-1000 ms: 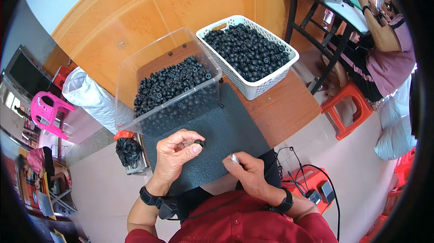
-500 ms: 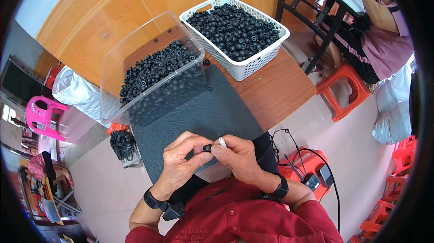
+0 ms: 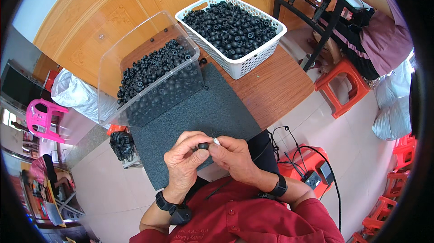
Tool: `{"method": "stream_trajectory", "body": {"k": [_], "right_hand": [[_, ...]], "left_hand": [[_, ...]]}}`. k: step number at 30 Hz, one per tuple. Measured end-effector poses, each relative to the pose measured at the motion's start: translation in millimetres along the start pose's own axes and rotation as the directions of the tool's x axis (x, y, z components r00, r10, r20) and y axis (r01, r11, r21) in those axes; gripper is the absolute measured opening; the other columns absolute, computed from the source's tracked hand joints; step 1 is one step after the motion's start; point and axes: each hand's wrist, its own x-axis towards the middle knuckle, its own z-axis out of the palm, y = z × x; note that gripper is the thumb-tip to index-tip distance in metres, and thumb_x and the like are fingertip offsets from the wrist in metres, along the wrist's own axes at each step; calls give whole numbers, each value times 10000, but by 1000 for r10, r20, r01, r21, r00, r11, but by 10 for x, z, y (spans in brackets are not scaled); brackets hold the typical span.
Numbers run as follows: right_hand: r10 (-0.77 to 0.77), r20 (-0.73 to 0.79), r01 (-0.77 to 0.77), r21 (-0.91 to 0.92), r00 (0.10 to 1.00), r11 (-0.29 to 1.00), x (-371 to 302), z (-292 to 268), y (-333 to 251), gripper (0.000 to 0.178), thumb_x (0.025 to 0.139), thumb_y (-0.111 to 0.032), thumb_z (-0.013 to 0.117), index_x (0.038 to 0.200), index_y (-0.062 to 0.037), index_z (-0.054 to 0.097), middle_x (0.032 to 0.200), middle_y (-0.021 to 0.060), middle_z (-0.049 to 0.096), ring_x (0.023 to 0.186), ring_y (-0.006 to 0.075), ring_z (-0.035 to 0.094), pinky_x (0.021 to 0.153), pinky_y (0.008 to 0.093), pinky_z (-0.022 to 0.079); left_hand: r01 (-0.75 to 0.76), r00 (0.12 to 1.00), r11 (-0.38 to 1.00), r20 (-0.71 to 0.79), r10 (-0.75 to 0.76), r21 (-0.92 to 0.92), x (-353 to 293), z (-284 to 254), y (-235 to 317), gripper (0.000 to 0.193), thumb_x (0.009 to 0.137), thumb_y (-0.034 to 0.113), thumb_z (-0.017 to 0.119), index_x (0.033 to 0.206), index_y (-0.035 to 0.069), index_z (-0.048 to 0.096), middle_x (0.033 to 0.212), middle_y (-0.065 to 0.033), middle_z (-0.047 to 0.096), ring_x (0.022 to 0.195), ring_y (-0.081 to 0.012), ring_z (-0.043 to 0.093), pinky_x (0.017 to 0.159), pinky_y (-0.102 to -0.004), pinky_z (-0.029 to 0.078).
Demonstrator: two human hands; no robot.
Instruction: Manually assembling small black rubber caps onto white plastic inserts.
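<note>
The left hand (image 3: pixel 183 161) pinches a small black rubber part (image 3: pixel 204 146). The right hand (image 3: pixel 233 157) meets it there, its grip clenched on a small white piece (image 3: pixel 216 141) above the grey mat (image 3: pixel 217 112).

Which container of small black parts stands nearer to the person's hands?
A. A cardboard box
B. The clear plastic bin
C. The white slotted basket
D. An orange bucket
B: the clear plastic bin sits at the far edge of the grey mat before the hands, with the white basket beyond it.

Tiled floor (image 3: pixel 361 161), orange stools (image 3: pixel 343 84)
</note>
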Motion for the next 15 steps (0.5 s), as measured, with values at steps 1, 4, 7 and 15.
{"method": "stream_trajectory", "body": {"k": [1,4,7,15], "right_hand": [[4,-5,-4,-5,1000,1000,1,1,4,292,1000,-281,640,806,-66,607,650,-82,463,595,7,371,498,214,269],[37,-17,-39,-95,999,995,-17,-11,7,298,1004,-286,636,816,-56,608,666,-75,474,606,13,387,505,217,290],[-19,-35,12,-182,999,983,-33,14,-12,291,1017,-285,615,873,-33,628,695,-64,491,630,23,415,528,221,331],[-214,-19,200,-286,977,937,-50,6,-20,263,1041,-235,565,1037,11,659,749,-6,551,690,60,494,603,245,420]], "left_hand": [[7,1000,1000,-1,-7,3,-4,-2,0,286,808,85,810,1068,-5,728,1014,-71,642,933,-154,593,833,-275,477],[5,1000,998,0,-6,66,-17,-34,16,278,818,76,801,1065,-17,715,1013,-83,658,946,-164,623,839,-286,499],[133,980,981,-126,-150,-139,-31,-2,56,333,782,156,842,1019,-26,693,965,-89,659,894,-174,638,796,-274,501],[132,990,970,-17,-139,-205,-43,-94,-59,321,800,63,813,1073,-30,672,992,-101,678,923,-180,664,842,-289,536]]}}
